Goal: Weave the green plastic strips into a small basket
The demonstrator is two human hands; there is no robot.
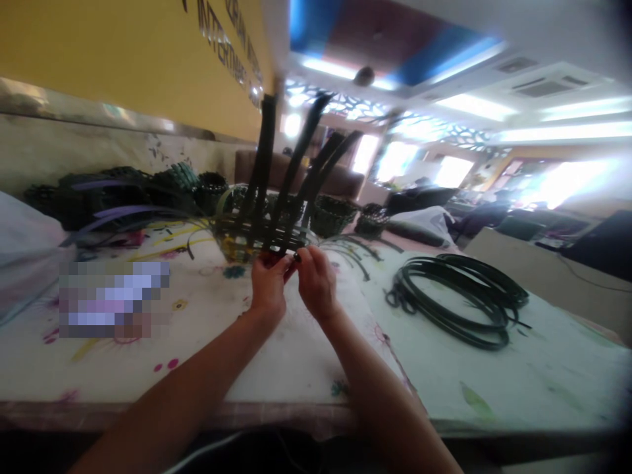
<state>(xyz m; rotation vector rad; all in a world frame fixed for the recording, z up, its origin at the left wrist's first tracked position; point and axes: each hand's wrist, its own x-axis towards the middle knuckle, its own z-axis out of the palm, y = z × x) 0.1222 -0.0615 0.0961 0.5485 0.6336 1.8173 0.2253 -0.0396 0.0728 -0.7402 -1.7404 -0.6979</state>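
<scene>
Several long dark strips rise from a small woven piece [276,232], a basket in the making, at the middle of the table. My left hand [269,283] is closed on the lower edge of this woven piece, thumb pressed against it. Close beside it, my right hand [317,280] is pinched at the same edge, its fingertips near the left thumb. What lies between the right fingertips is too small to make out. Behind the hands, a yellowish woven part [232,240] shows, with thin strips spreading to both sides.
A coil of dark strips [454,299] lies at right, with scissors handles [399,299] at its left side. Dark woven baskets [333,216] stand along the back. A white bag [24,257] is at far left. Yellow strips [172,242] lie left of the work.
</scene>
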